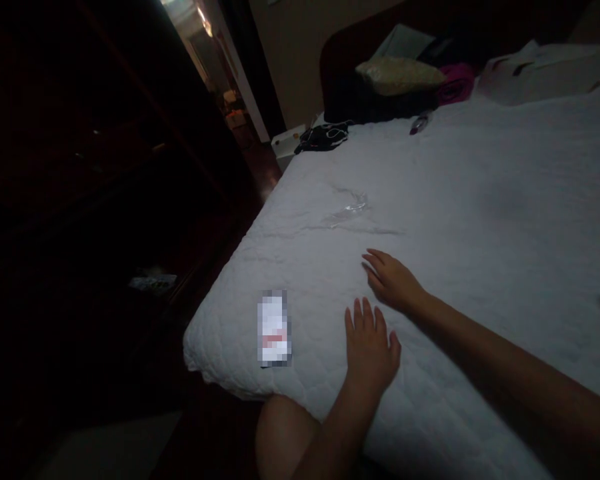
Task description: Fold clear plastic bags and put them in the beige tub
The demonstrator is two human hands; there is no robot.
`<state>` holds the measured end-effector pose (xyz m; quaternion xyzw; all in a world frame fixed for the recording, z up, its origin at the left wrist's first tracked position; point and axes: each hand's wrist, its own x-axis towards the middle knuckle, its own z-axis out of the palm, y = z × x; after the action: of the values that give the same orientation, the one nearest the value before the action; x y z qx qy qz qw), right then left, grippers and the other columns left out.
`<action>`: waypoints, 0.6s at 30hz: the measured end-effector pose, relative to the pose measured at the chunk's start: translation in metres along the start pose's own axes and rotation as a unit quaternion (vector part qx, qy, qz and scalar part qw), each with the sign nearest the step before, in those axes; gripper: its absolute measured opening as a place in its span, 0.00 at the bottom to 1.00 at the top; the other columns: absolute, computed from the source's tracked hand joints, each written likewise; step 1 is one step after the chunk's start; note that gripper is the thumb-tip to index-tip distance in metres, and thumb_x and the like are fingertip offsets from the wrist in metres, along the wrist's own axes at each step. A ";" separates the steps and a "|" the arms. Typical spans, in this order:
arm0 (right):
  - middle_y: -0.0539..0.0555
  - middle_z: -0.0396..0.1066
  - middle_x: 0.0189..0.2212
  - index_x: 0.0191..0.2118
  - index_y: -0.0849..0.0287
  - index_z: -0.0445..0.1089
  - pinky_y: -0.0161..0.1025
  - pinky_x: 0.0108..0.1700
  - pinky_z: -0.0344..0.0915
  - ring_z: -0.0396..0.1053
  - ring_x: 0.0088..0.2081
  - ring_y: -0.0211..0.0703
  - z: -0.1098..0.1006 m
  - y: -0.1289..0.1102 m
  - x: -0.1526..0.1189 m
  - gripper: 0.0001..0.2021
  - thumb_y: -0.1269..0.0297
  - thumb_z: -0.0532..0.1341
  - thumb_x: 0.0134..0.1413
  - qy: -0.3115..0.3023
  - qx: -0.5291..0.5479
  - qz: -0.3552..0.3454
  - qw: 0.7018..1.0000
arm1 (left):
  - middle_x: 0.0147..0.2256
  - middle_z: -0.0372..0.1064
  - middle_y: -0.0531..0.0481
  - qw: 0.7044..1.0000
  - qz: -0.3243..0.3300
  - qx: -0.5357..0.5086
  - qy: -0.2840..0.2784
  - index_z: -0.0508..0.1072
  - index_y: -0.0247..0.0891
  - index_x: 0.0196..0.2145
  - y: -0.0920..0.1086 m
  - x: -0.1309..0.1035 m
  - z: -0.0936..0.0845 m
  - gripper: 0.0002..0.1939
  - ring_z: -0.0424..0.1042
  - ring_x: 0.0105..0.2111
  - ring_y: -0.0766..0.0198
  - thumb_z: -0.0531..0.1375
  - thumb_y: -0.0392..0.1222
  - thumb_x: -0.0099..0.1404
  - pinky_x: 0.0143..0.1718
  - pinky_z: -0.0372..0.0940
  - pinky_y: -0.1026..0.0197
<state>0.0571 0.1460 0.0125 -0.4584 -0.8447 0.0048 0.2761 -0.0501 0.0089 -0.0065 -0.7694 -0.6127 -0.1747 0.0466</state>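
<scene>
My left hand (371, 345) lies palm down over the white quilted bed cover (445, 227), fingers spread, holding nothing. Just beyond it, my right hand (393, 279) reaches in from the right with its fingers apart and nothing in them. To the left of both hands, a blurred-out rectangle, perhaps a phone with a lit screen (274, 330), rests near the bed's corner. A crumpled piece of clear plastic (351, 210) is on the cover beyond my right hand.
Farther up the bed are a black item with white cords (324, 137), a yellowish pillow-like bundle (400, 75), a magenta roll (456, 83) and a pale box-like item (540, 73). The bed edge drops off at the left, beside dark furniture (105, 200). My knee (283, 430) is at the front.
</scene>
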 end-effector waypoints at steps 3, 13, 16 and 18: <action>0.67 0.61 0.55 0.54 0.68 0.62 0.46 0.54 0.58 0.60 0.54 0.51 0.025 -0.001 0.062 0.20 0.67 0.49 0.58 -0.024 -0.035 -0.028 0.999 | 0.59 0.54 0.37 1.000 -0.018 -0.021 0.009 0.64 0.31 0.54 0.000 0.003 0.005 0.25 0.48 0.62 0.48 0.50 0.49 0.65 0.60 0.50 0.42; 0.68 0.69 0.40 0.47 0.71 0.65 0.45 0.45 0.57 0.65 0.43 0.53 0.068 0.010 0.117 0.18 0.64 0.45 0.61 -0.065 -0.150 0.016 0.986 | 0.58 0.55 0.34 0.994 -0.039 -0.102 0.025 0.65 0.31 0.53 -0.001 0.005 0.018 0.25 0.48 0.61 0.44 0.52 0.47 0.62 0.59 0.49 0.37; 0.67 0.69 0.37 0.40 0.67 0.68 0.44 0.41 0.57 0.65 0.40 0.52 0.058 0.009 0.102 0.17 0.65 0.45 0.61 -0.072 -0.156 0.005 0.985 | 0.58 0.55 0.33 0.990 -0.045 -0.132 0.023 0.65 0.31 0.53 0.000 0.006 0.019 0.25 0.49 0.61 0.42 0.54 0.44 0.60 0.58 0.48 0.34; 0.65 0.69 0.34 0.38 0.66 0.68 0.44 0.39 0.57 0.65 0.38 0.51 0.048 0.009 0.086 0.15 0.67 0.45 0.61 -0.079 -0.157 -0.001 0.984 | 0.58 0.55 0.33 0.988 -0.049 -0.142 0.022 0.65 0.31 0.53 0.001 0.007 0.019 0.25 0.49 0.61 0.41 0.54 0.43 0.60 0.57 0.48 0.33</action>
<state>0.0049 0.2299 0.0093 -0.4931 -0.8548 -0.0919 0.1329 -0.0442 0.0204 -0.0224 -0.7332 -0.6175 -0.2787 -0.0581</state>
